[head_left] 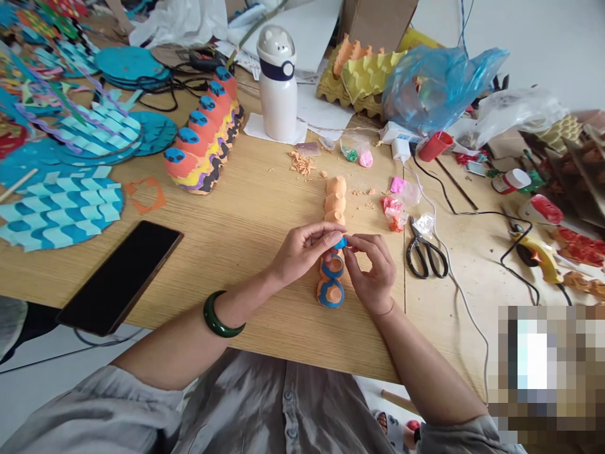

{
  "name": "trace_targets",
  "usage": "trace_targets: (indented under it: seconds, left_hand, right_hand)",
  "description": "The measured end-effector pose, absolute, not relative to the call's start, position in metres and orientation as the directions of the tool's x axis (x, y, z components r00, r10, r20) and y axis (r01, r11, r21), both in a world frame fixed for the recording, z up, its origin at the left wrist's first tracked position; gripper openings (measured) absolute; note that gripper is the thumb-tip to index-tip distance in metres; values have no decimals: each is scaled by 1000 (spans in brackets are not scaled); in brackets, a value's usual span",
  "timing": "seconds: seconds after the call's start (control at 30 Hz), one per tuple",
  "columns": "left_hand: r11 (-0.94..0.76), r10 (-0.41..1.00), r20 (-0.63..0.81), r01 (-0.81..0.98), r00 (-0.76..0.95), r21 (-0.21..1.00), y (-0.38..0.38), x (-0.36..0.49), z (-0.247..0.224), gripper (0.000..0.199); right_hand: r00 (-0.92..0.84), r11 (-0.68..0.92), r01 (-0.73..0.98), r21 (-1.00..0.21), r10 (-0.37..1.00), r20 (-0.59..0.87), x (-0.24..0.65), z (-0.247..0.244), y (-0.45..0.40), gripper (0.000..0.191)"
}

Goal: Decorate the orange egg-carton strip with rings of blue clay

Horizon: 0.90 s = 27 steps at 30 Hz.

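Between the fingertips of both hands is a small piece of blue modelling clay (341,242). My left hand (309,249) pinches it from the left, and my right hand (371,268) has thumb and forefinger closed at its right edge. Just under the hands lies an orange egg-carton strip (335,203), lengthwise away from me. Its two near cups carry blue clay around their bare orange tops, while the far cups are plain orange. My fingers hide the strip's middle.
A phone (123,274) lies at left, near a finished painted carton strip (205,135). A white bottle (278,94) stands behind. Black-handled scissors (426,255), a white cable (444,243) and a yellow glue gun (543,258) lie right. Orange crumbs (302,164) lie beyond the strip.
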<state>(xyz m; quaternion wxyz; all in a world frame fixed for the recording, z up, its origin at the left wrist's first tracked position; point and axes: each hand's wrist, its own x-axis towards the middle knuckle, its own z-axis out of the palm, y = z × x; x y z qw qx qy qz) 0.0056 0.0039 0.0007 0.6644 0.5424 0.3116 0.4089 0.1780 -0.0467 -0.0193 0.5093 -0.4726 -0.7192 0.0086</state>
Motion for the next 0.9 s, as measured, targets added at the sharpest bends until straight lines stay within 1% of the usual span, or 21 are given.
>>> trace_targets:
  seconds: [0.1,0.23,0.4,0.53,0.67,0.83,0.9]
  left_hand:
    - [50,882,38,-173,471,984,4,7,-1,40]
    - [58,878,26,-161,478,985,4,7,-4,42]
    - [51,852,31,-142,522,989,5,6,-5,41]
    - [44,862,33,-139,506,989,6,6,-2,42]
    - [62,860,11,-125,511,990,6,5,0,44]
    - [43,866,10,-94,500,995,6,4,-2,50]
    - [45,877,14,-113,480,993,5,4,-2,44]
  right_hand:
    - [-37,559,662,-499,689,724,178,-19,-47,25]
    - [-40,547,697,-464,676,736,178,-17,-47,12]
    - [-30,547,674,-496,691,722,177,-15,-47,9]
    - [-55,573,648,-501,692,720,176,-17,-48,16]
    - [-16,550,657,-516,694,720,176,-19,-48,23]
    - [-105,591,696,-408,646,756,178,-16,-48,16]
    - [-94,586,697,-414,646,757,178,-15,-48,14]
